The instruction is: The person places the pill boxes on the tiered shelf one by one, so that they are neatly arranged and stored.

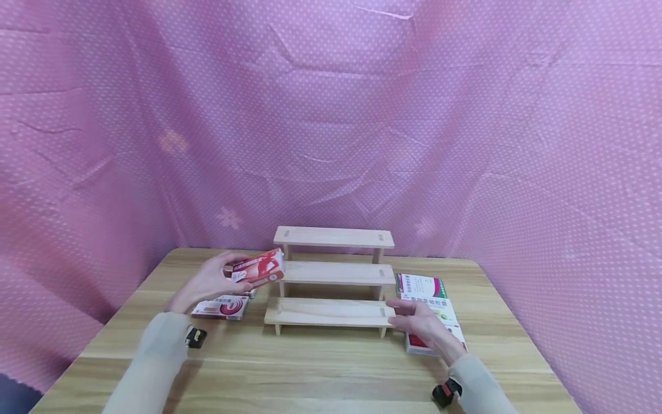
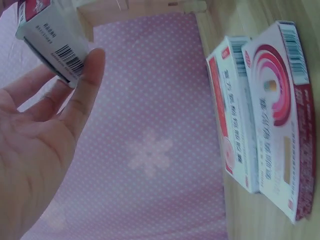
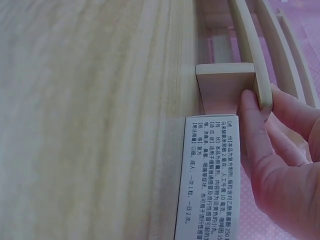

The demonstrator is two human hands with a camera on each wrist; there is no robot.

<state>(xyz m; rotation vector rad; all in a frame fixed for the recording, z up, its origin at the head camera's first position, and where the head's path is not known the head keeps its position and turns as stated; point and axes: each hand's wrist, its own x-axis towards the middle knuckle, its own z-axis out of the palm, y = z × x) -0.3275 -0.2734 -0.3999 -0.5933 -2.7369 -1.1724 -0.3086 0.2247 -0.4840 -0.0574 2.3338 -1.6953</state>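
My left hand (image 1: 207, 283) grips a red and white medicine box (image 1: 261, 267) by its ends, raised left of a three-step wooden display stand (image 1: 331, 312). In the left wrist view, the box's white barcode side (image 2: 52, 42) shows between thumb and fingers. At the right end of the lowest step, my right hand (image 1: 423, 323) pinches the board. The right wrist view shows a fingertip under the board's edge (image 3: 250, 60) and the thumb over its top, close to the supporting leg (image 3: 225, 82). The three steps carry nothing.
Left of the stand lie flat medicine boxes, one with a pink swirl (image 1: 222, 306) and another (image 2: 232, 115) beside it. On the right lie a green and magenta box (image 1: 421, 286), a white one (image 1: 439, 309) and a red and white one (image 1: 416, 343). A pink dotted curtain (image 1: 331, 144) hangs behind the table (image 1: 310, 374).
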